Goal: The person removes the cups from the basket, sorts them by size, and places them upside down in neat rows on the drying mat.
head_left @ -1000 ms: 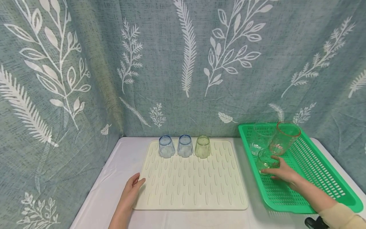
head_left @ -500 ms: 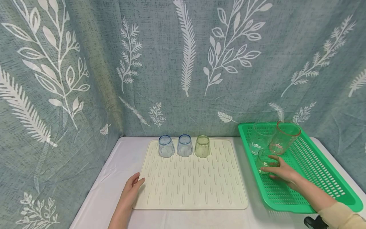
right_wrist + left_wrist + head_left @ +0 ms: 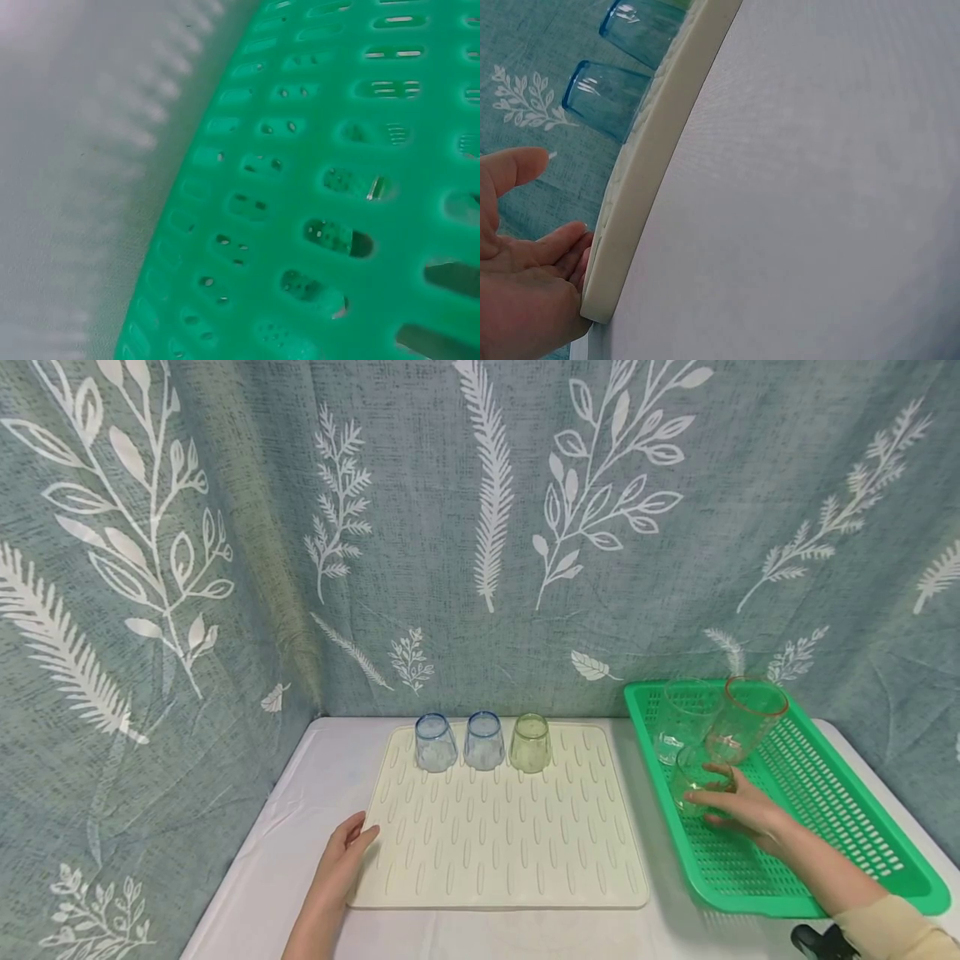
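Seeing a slotted green plastic basket lower right, plus a cream mat with long ovals bottom centre, left hand loose at its edge. Right hand has thumb and fingers round a see-through tumbler inside the basket.

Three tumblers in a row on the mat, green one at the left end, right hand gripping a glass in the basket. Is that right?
No: the green tumbler stands at the right end of the row, nearest the basket, as the head view shows. The rest holds: three tumblers on the mat, the right hand gripping a glass in the basket.
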`<control>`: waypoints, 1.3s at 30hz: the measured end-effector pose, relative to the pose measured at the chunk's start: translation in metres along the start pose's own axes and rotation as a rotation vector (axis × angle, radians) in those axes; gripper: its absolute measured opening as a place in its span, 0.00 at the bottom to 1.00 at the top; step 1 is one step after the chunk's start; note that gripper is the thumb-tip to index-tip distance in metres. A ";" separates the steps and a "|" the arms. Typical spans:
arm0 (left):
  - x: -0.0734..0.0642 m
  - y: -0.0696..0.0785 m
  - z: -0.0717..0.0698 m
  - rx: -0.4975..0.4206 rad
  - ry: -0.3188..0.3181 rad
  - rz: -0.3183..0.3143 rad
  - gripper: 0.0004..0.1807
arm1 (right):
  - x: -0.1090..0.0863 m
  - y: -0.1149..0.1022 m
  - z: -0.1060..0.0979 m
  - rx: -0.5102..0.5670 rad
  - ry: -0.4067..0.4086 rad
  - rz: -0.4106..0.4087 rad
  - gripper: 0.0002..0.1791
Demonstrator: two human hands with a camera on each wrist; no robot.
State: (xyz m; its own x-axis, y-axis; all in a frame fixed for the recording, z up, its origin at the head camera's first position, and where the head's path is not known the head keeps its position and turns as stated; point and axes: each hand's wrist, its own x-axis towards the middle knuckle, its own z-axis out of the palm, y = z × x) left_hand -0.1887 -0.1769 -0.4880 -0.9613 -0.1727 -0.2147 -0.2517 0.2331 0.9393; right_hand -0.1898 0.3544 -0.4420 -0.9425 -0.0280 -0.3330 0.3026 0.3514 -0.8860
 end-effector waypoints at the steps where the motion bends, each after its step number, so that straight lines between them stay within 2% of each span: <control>1: 0.000 0.000 0.000 0.001 0.001 0.001 0.37 | 0.000 0.000 0.000 0.007 0.002 -0.005 0.53; 10: 0.000 0.001 0.002 -0.006 -0.004 0.012 0.37 | -0.009 -0.006 -0.004 0.106 0.021 -0.037 0.52; 16: 0.000 0.000 0.003 -0.015 -0.008 0.028 0.37 | -0.018 -0.019 -0.001 0.200 0.048 -0.078 0.50; 18: -0.001 0.000 0.003 -0.001 0.009 0.033 0.37 | -0.021 -0.025 0.001 0.214 0.054 -0.096 0.49; 25: -0.002 0.001 0.002 0.001 0.014 0.023 0.39 | -0.031 -0.044 0.010 0.224 0.079 -0.174 0.47; 32: -0.004 0.005 0.004 0.034 0.061 0.020 0.38 | -0.040 -0.063 0.030 0.241 0.069 -0.230 0.42; 36: -0.011 0.013 0.008 0.102 0.075 0.071 0.37 | -0.042 -0.070 0.044 0.260 0.039 -0.251 0.40; 39: -0.017 0.022 0.014 0.132 0.068 0.145 0.35 | -0.044 -0.076 0.055 0.265 0.017 -0.253 0.40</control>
State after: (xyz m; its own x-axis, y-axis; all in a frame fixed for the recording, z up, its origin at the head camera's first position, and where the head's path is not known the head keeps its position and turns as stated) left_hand -0.1791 -0.1555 -0.4671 -0.9799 -0.1914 -0.0570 -0.1280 0.3829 0.9149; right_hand -0.1633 0.2780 -0.3781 -0.9937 -0.0669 -0.0893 0.0839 0.0805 -0.9932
